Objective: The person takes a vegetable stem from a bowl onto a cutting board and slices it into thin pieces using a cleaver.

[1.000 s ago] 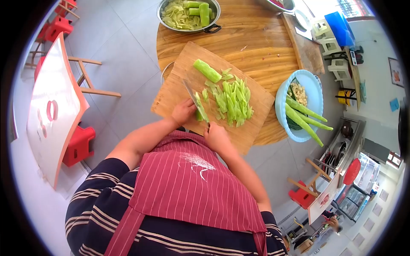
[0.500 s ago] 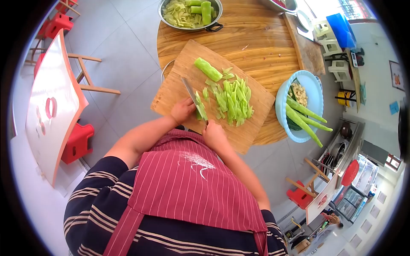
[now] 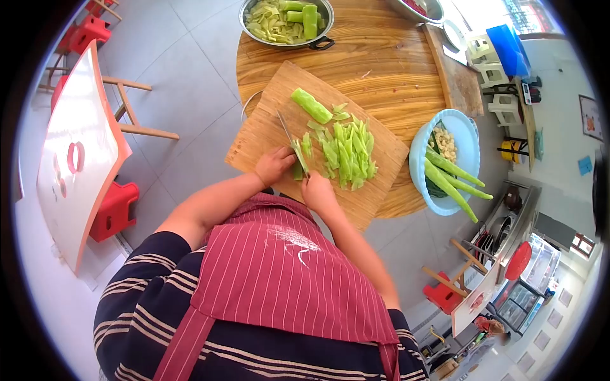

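My right hand (image 3: 319,192) is closed round the handle of a kitchen knife (image 3: 286,129), its blade pointing away and to the left. Just left of the blade, my left hand (image 3: 274,164) has its fingers curled down on a piece of peeled green vegetable (image 3: 297,170), mostly hidden by hand and blade. Both hands are over a wooden cutting board (image 3: 260,141). A heap of green slices (image 3: 348,152) lies right of the knife. Beyond it is a peeled, uncut length of green vegetable (image 3: 311,106). Thin slices cling along the blade.
A metal pan (image 3: 245,28) of slices and chunks stands at the table's far left. The light-blue basin (image 3: 471,143) on the right holds long green vegetables (image 3: 448,181) and garlic-like cloves (image 3: 446,145). Another board (image 3: 467,82) and a metal bowl (image 3: 434,9) lie farther back.
The knife has shifted slightly in the cut beside my left hand, and my right hand has moved a little with it. Both hands keep their holds. The view has shifted slightly.
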